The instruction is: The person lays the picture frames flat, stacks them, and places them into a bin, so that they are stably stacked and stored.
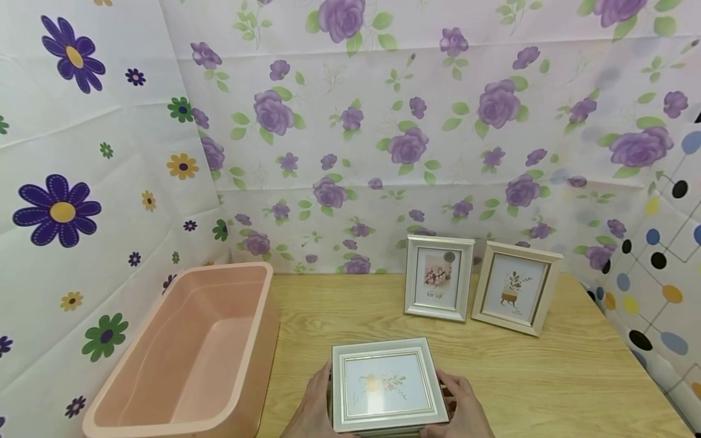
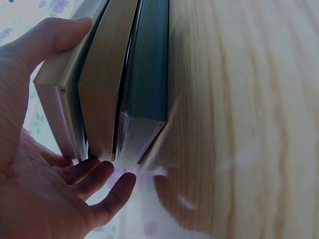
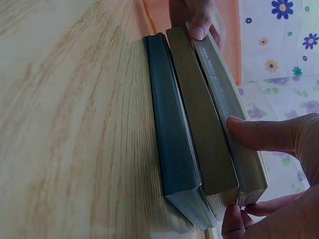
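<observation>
Near the front of the table, a silver-white picture frame [image 1: 390, 384] with a plant print lies face up on top of a stack. Beneath it are a tan-edged frame [image 2: 104, 94] and, lowest, a dark teal-looking frame [image 3: 172, 124] on the tabletop. My left hand [image 1: 316, 403] grips the top frame's left side, its thumb on the near edge and its fingers around toward the far edge. At the opposite side my right hand [image 1: 464, 409] holds the same frame, thumb on the near edge, fingertips at the corner.
A pink plastic tub [image 1: 257, 340] stands at the left. Two upright picture frames, one silver [image 1: 411, 280] and one cream [image 1: 482, 286], lean back at the far right of the wooden table [image 1: 591, 377]. Flowered cloth [image 1: 372, 146] hangs behind.
</observation>
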